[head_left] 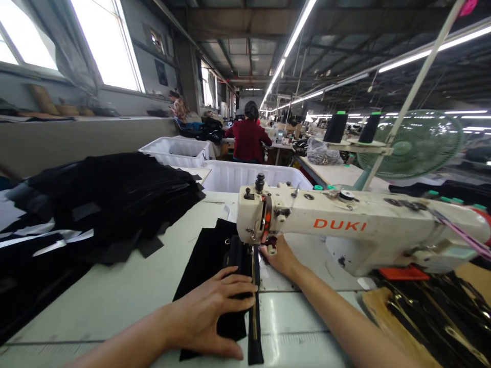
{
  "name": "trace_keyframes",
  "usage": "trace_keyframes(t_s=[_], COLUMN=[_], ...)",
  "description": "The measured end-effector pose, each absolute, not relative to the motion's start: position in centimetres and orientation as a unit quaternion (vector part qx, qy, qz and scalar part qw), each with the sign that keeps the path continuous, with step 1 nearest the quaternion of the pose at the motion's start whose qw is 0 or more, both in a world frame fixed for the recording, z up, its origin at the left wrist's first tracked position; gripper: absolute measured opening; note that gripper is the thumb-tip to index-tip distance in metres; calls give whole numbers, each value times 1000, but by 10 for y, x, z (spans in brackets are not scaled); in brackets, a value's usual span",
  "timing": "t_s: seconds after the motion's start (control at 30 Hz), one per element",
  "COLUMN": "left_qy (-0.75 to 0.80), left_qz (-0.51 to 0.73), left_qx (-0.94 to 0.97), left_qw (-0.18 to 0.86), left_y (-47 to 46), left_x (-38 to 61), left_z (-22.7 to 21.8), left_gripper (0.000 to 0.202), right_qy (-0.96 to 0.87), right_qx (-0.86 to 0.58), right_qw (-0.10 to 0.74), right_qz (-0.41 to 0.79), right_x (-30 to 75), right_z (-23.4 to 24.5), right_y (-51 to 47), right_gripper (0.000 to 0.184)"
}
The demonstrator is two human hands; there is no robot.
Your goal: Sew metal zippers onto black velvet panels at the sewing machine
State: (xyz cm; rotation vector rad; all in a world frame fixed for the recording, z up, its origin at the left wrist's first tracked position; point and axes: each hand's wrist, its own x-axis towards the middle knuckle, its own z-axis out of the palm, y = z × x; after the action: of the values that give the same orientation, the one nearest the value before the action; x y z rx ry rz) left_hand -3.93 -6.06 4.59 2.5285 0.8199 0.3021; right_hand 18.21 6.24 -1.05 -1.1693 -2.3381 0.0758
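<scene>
A black fabric piece (199, 260) lies under the head of a white sewing machine (291, 209). Along its right side runs a black zipper (255, 322) with gold-coloured teeth, passing beneath the needle area and hanging toward me. My left hand (215, 306) rests palm down on the fabric, fingers spread, with its fingertips on the zipper tape. My right hand (284, 260) is right of the needle, fingertips close to the zipper's edge. The machine head partly hides its fingers, so I cannot tell whether they grip anything.
A tall pile of black fabric pieces (111, 199) covers the table's left. White plastic bins (257, 174) stand behind the machine. At right are a bundle of black zippers (433, 322), thread cones (335, 128) and a green fan (410, 145). A person in dark red (249, 138) sits ahead.
</scene>
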Motion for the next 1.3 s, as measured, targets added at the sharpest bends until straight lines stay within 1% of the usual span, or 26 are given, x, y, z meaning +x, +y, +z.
trace_keyframes(t_s=[0.03, 0.2, 0.3, 0.43, 0.53, 0.67, 0.8, 0.9, 1.03, 1.13, 1.2, 1.3], left_qy=[313, 344, 348, 341, 330, 324, 311, 310, 314, 308, 308, 317], left_qz=[119, 125, 121, 118, 131, 130, 131, 141, 152, 166, 170, 175], left_qx=[917, 914, 917, 922, 925, 927, 930, 932, 933, 931, 929, 927], left_qw=[216, 173, 154, 140, 137, 134, 148, 126, 92, 104, 112, 97], left_y=[-62, -68, -66, -56, -46, -32, -16, -7, -7, -13, -16, -16], left_x=[-40, -41, -40, -42, -47, -53, -56, -58, -57, -54, -51, -51], left_z=[44, 38, 41, 44, 40, 32, 24, 19, 17, 19, 22, 22], left_gripper=[71, 77, 82, 80, 76, 75, 76, 75, 71, 63, 61, 61], right_qy=[-871, -919, -925, -920, -915, -909, -907, -916, -932, -938, -938, -936], right_qx=[-418, -327, -318, -335, -350, -357, -339, -293, -247, -230, -231, -243], right_qw=[257, 215, 195, 193, 196, 214, 248, 263, 240, 229, 229, 226], right_qz=[36, 56, 68, 56, 32, 15, 43, 71, 115, 123, 120, 118], right_x=[188, 198, 195, 193, 195, 195, 195, 198, 201, 201, 200, 198], right_z=[-9, -6, -4, -5, -9, -10, -5, 0, 4, 4, 4, 5], right_y=[53, 14, 11, 16, 16, 15, 14, 11, 9, 9, 9, 8], right_gripper=[17, 35, 44, 49, 48, 46, 41, 41, 34, 29, 28, 30])
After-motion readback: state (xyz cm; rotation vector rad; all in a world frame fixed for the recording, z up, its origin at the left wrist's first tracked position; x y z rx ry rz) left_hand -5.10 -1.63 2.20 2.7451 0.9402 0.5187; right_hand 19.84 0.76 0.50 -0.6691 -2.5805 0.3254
